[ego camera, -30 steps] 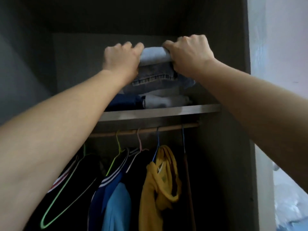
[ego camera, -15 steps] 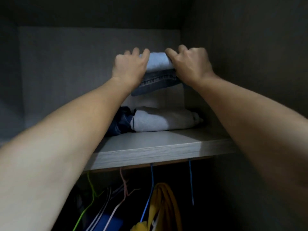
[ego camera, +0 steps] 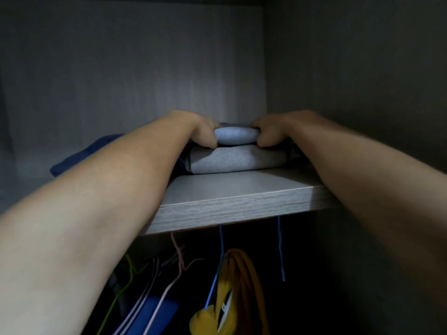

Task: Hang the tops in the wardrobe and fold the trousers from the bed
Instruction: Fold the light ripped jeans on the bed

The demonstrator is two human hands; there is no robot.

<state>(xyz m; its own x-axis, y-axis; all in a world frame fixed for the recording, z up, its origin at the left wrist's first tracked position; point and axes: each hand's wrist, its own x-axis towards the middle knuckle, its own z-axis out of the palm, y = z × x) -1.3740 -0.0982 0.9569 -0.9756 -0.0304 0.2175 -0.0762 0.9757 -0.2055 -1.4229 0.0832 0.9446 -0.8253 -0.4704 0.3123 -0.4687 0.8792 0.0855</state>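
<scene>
Both arms are bare: the left forearm (ego camera: 108, 201) and the right forearm (ego camera: 362, 177) show uncovered over their whole visible length, broad near the camera and narrowing toward the wrists. The left hand (ego camera: 202, 131) and the right hand (ego camera: 269, 131) are bare too.

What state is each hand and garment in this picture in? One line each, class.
left hand: grips left end of folded jeans
right hand: grips their right end
folded jeans: folded, atop grey trousers
grey trousers: folded, lying on shelf
dark blue garment: rumpled on shelf, left of pile
yellow top: hanging on blue hanger below shelf
</scene>
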